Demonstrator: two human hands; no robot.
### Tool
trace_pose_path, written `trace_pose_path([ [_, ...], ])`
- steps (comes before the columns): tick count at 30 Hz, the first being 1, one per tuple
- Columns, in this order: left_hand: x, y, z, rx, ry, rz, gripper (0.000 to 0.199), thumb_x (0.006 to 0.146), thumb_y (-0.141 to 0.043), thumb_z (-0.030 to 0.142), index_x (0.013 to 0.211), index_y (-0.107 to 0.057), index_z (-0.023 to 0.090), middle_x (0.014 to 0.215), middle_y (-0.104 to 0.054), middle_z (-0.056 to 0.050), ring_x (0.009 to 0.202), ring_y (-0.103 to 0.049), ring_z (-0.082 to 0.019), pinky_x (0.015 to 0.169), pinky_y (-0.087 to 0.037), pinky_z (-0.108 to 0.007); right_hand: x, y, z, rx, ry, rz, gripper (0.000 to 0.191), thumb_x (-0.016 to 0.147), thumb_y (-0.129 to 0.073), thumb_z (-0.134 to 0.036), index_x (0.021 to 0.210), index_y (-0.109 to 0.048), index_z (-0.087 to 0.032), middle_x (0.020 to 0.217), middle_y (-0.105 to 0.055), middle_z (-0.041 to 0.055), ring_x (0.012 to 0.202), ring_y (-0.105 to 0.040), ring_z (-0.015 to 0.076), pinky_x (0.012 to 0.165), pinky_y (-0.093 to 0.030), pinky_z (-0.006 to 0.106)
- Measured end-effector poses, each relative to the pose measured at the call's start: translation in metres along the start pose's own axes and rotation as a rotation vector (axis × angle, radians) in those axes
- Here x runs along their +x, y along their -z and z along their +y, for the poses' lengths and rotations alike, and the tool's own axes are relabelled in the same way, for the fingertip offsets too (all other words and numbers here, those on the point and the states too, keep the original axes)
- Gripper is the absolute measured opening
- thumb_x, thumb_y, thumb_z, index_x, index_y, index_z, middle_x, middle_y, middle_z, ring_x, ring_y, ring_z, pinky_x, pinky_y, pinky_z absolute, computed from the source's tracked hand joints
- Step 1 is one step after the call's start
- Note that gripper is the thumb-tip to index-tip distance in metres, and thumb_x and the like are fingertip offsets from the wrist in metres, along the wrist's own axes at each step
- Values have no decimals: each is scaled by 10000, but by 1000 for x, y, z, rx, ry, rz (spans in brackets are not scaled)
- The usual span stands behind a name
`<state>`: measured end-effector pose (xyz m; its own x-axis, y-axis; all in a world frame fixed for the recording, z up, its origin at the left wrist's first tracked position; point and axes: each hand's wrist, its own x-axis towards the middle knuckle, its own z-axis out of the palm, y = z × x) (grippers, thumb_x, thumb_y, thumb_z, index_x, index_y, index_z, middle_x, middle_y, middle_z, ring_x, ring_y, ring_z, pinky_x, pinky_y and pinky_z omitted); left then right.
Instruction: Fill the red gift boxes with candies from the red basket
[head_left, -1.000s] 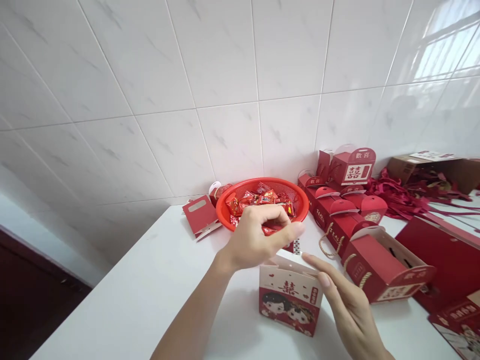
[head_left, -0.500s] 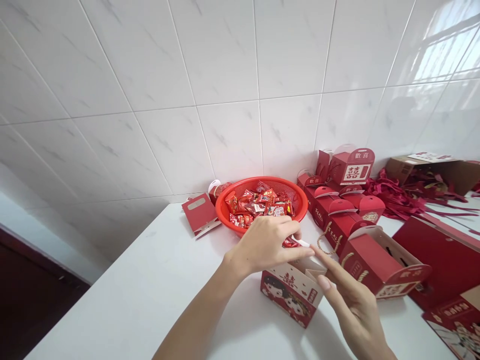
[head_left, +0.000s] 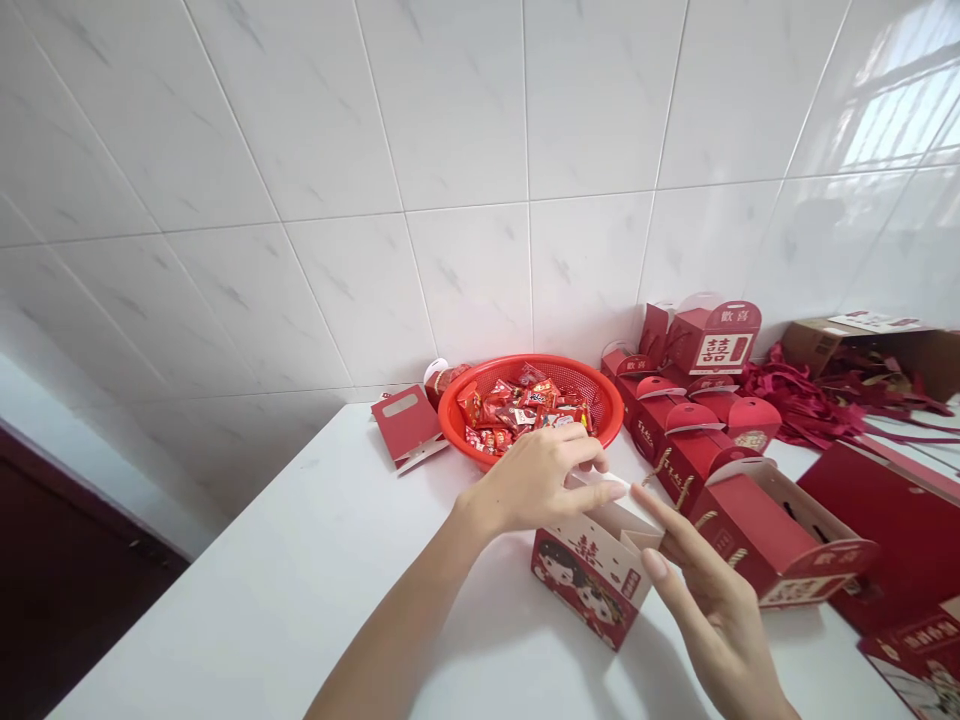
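One printed box (head_left: 589, 582) (top open) is grasped by the fingers of left hand (head_left: 536, 478) and right hand (head_left: 709, 590).

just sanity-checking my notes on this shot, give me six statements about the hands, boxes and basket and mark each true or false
1. The left hand and the right hand are both at the cartoon box. True.
2. The cartoon box is fully closed. False: its top is open.
3. The red basket holds wrapped candies. True.
4. The left hand is deep inside the red basket. False: its fingertips are at the cartoon box's top.
5. A red box with rope handles stands to the right of the cartoon box. True.
6. The red basket is the thing farthest right. False: the brown carton is farther right.
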<state>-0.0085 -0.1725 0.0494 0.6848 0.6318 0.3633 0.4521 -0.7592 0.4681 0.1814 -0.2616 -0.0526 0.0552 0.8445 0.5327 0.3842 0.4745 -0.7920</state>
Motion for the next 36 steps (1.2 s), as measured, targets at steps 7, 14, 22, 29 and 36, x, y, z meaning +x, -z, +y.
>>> trace_pose_path([
  [7, 6, 17, -41, -173, 85, 187, 215, 907, -626, 347, 772, -680, 190, 804, -684, -17, 778, -620, -159, 764, -481, -274, -1, -1, 3, -56, 8, -27, 444, 1016, -523, -422, 1427, -597, -272, 1426, -628, 32, 1281, -626, 252, 945, -587, 257],
  [14, 19, 54, -118, 16, 470, -72, 173, 870, -567, 253, 841, -714, 167, 948, -755, -48, 912, -681, -199, 833, -497, -274, -2, -7, 0, -38, -26, 23, 446, 1029, -486, -470, 1432, -590, -311, 1375, -661, 2, 1203, -679, 246, 882, -611, 243],
  [22, 47, 16, -132, 139, 589, -601, 624, 529, -863, 225, 1137, -721, 212, 1058, -742, -77, 792, -676, -240, 615, -494, -281, -1, -1, 5, -105, 37, -24, 430, 1038, -488, -418, 1455, -558, -342, 1364, -661, -4, 1180, -686, 244, 859, -619, 241],
  [29, 41, 11, -140, 19, 613, -410, 175, 652, -790, 282, 670, -660, 167, 633, -623, 2, 572, -563, -156, 538, -418, -249, -4, -7, -6, -86, -18, -19, 420, 1041, -473, -459, 1440, -563, -359, 1335, -699, -35, 1201, -688, 213, 869, -600, 192],
  [36, 41, 12, -153, -260, 629, -11, 533, 855, -525, 659, 615, -514, 183, 590, -536, 2, 577, -544, -157, 575, -468, -283, -5, -11, -11, -30, -91, 20, 437, 1035, -451, -512, 1390, -617, -317, 1403, -656, -11, 1278, -641, 234, 939, -577, 226],
])
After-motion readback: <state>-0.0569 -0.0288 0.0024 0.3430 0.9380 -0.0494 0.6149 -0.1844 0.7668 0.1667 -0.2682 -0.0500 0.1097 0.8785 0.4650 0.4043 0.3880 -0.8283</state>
